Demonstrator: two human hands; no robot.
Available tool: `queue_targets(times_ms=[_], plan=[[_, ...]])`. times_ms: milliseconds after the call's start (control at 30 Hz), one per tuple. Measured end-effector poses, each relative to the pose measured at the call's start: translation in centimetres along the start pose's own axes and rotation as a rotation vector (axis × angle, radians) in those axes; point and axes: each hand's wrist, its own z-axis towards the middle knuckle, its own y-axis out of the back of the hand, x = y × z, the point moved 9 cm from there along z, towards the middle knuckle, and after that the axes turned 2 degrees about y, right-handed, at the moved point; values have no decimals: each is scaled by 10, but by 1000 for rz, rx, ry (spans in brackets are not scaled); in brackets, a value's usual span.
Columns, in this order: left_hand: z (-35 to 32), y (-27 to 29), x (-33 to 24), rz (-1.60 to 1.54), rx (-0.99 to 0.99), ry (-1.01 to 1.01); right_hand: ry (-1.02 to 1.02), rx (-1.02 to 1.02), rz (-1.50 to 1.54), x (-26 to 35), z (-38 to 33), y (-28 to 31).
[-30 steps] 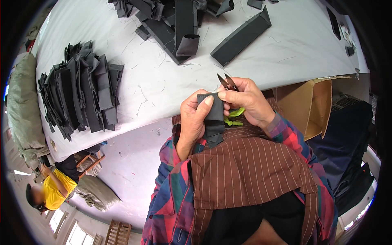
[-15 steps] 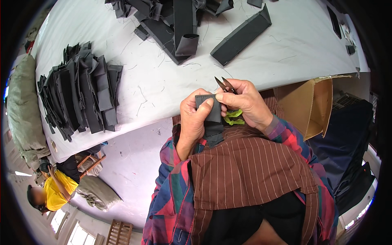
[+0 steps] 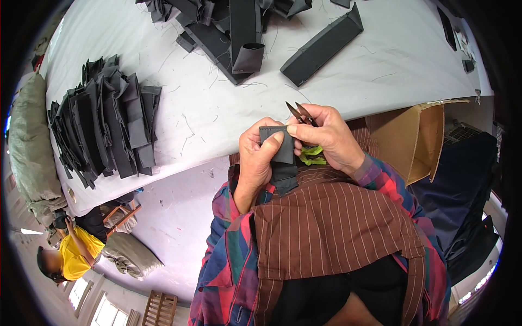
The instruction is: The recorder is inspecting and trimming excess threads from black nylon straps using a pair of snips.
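My left hand grips a dark grey folded fabric piece close to my chest, thumb pressed on its upper edge. My right hand holds small thread snips with a green handle; the blades point up and left, just above the fabric's top corner. My right fingertips also touch the fabric's upper edge. Both hands are at the near edge of the white table.
A stack of dark fabric pieces lies at the table's left, a loose heap and a long folded piece at the far side. An open cardboard box stands to my right. A person in yellow is at lower left.
The hands have barely shifted; the snips and the fabric stay together at the same spot by the table edge.
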Motion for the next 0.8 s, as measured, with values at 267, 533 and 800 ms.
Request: queue_targets(times_ms=[267,533,800], plan=[[0,0,-2,64,-14,-23,38,-11,-55,3,0,1],[-4,-3,-14,608,-152,-169,210,-146,-451,20,1,9],[-5,-2,6,448,-58,8,115,-139,-257,11,-4,13]])
